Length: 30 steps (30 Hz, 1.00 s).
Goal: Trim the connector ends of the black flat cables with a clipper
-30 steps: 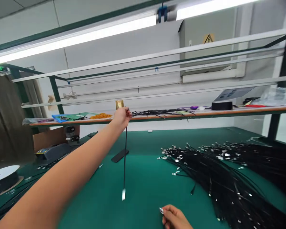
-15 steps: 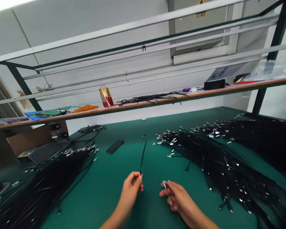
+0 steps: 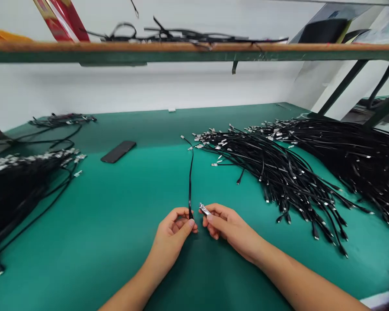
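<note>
My left hand point(image 3: 172, 235) is shut on a thin black cable point(image 3: 190, 181) near its lower end, and the cable runs away from my fingers across the mat towards the large bundle. A small silver metal terminal point(image 3: 205, 209) is pinched in the fingertips of my right hand point(image 3: 228, 229). The two hands are close together, low over the green work mat point(image 3: 116, 224), and the terminal sits just beside the cable's gripped end. Whether the terminal touches the cable is hidden.
Bundles of black cables with metal ends point(image 3: 272, 172) lie to the right, with a second mass point(image 3: 346, 160) behind, and another bundle point(image 3: 16, 181) at left. A flat black phone-like object point(image 3: 118, 151) lies on the mat. A wooden-edged shelf point(image 3: 181, 51) holding cables runs above.
My left hand has come down from high near the shelf, bringing the cable to the mat. It now sits next to my right hand, and the view has tilted further down.
</note>
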Available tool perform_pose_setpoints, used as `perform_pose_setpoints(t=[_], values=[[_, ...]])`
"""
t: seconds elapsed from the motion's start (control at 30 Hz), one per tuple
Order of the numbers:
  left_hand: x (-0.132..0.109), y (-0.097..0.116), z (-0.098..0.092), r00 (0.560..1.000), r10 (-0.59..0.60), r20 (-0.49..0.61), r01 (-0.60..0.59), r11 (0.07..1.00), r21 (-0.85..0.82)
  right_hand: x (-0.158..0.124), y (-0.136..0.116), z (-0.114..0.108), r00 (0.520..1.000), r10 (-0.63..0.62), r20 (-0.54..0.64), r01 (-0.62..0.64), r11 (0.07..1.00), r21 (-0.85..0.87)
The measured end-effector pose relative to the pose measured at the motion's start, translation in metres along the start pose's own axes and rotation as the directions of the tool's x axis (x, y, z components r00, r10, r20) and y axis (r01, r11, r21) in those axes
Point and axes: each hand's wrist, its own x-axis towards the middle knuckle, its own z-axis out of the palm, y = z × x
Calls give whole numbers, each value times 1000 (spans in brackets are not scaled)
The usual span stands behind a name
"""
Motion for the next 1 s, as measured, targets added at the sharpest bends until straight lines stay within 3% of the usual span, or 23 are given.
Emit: perform_pose_setpoints(t=[0.1, 0.27, 0.53, 1.0], values=[[-2, 6, 2, 999, -38, 2, 38, 999, -25, -2, 2, -4, 998, -57, -28, 51, 985, -166], [-1, 7, 3, 996, -84, -4, 83, 995, -52, -2, 8, -12, 984, -173, -30, 140, 878, -458], [0, 8, 5, 997, -70, -32, 70, 997, 10, 6, 14, -11, 989, -148, 13, 143, 924, -355], [2, 8, 6, 1000, -12, -17, 13, 1000, 26, 5, 10, -9, 993, -120, -13, 104, 909, -402]])
